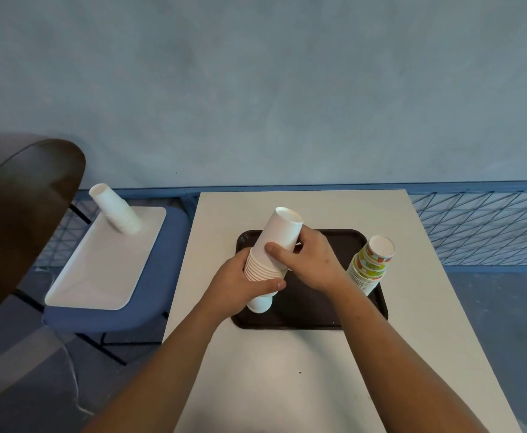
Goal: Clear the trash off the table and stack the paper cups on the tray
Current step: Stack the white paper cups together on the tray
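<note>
Reaching over the worktop (287,385), my left hand (240,285) grips the white stack (274,245) low at its rims while my right hand (312,260) wraps its top, apparently steadying the leaning column on the tray (349,307) beneath; a printed stack (370,264) stands just right of them.

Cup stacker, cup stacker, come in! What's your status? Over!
Both gripping white cup stack: left hand low, right hand higher. Stack tilted over brown tray. Nearby: printed cup stack on tray's right, by right forearm.

Matt white paper cups (276,245) stand on a smooth dark plastic tray (312,310) atop a matt pale table (287,385).
</note>
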`<move>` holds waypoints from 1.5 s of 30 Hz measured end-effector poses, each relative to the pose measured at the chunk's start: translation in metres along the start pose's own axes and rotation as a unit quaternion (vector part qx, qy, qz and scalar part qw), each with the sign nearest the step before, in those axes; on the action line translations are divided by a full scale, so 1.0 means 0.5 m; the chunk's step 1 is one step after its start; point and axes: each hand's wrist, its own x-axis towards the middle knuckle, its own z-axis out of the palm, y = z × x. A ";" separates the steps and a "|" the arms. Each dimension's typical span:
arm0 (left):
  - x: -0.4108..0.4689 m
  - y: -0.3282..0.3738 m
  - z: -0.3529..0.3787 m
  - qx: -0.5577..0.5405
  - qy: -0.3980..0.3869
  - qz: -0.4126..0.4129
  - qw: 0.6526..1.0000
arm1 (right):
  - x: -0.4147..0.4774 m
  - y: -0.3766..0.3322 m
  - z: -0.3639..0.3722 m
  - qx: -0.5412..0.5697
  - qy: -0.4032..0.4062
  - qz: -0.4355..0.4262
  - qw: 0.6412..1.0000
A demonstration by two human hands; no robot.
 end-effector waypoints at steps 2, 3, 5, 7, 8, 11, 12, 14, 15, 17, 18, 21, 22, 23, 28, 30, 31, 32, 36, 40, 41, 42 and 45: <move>-0.005 0.004 -0.002 -0.007 -0.002 0.004 1.000 | -0.004 -0.006 -0.002 0.008 0.005 0.001 1.000; -0.007 0.006 -0.002 -0.008 0.000 0.005 1.000 | -0.006 -0.009 -0.002 0.010 0.009 0.000 1.000; -0.010 0.009 -0.001 -0.003 0.010 0.005 1.000 | -0.008 -0.016 0.001 0.008 0.026 -0.008 1.000; -0.013 0.010 0.001 0.008 0.024 0.004 1.000 | -0.008 -0.021 0.002 0.003 0.051 -0.013 0.999; -0.014 0.009 0.003 0.015 0.029 0.002 0.999 | -0.008 -0.023 0.000 0.004 0.062 -0.011 0.998; -0.017 0.002 0.004 0.018 0.031 -0.006 0.999 | -0.001 -0.024 -0.012 0.042 0.096 0.007 0.994; -0.018 -0.002 0.004 0.013 0.033 -0.008 0.999 | 0.003 -0.023 -0.017 0.074 0.114 0.019 0.991; -0.021 -0.009 0.004 -0.004 0.039 -0.011 0.999 | 0.018 -0.018 -0.030 0.157 0.166 0.056 0.972; -0.022 -0.012 0.003 -0.017 0.042 -0.014 0.999 | 0.028 -0.013 -0.036 0.192 0.194 0.076 0.959; -0.023 -0.017 0.003 -0.044 0.045 -0.019 0.998 | 0.052 0.002 -0.048 0.214 0.247 0.106 0.939; -0.022 -0.019 0.002 -0.056 0.046 -0.019 0.997 | 0.063 0.009 -0.052 0.196 0.265 0.116 0.937; -0.015 -0.022 -0.002 -0.084 0.054 -0.016 0.995 | 0.089 0.027 -0.052 0.065 0.279 0.117 0.951; -0.011 -0.022 -0.003 -0.093 0.056 -0.014 0.994 | 0.099 0.035 -0.045 0.026 0.273 0.108 0.955; -0.007 -0.021 -0.004 -0.101 0.057 -0.011 0.993 | 0.109 0.045 -0.037 -0.001 0.262 0.099 0.960; 0.017 -0.011 -0.008 -0.124 0.058 -0.005 0.991 | 0.160 0.120 0.017 -0.116 0.168 0.093 0.975; 0.027 -0.008 -0.010 -0.125 0.057 -0.003 0.990 | 0.170 0.145 0.032 -0.140 0.122 0.125 0.975; 0.032 -0.007 -0.011 -0.124 0.058 -0.002 0.991 | 0.173 0.156 0.037 -0.143 0.100 0.146 0.974; 0.036 -0.006 -0.011 -0.123 0.058 -0.001 0.991 | 0.175 0.164 0.041 -0.144 0.080 0.167 0.972; 0.050 -0.008 -0.012 -0.116 0.059 -0.001 0.992 | 0.153 0.159 0.049 -0.163 0.108 0.131 0.972; 0.059 -0.002 -0.005 -0.092 0.057 0.001 0.994 | 0.108 0.090 0.027 -0.013 0.159 0.021 0.987; 0.061 0.003 -0.001 -0.081 0.056 0.006 0.995 | 0.099 0.069 0.020 0.043 0.096 0.022 0.994; 0.063 0.007 0.004 -0.071 0.055 0.009 0.996 | 0.090 0.053 0.014 0.075 0.016 0.031 0.997; 0.066 0.018 0.021 -0.041 0.062 0.010 0.997 | 0.075 0.036 0.012 0.032 -0.103 0.039 0.993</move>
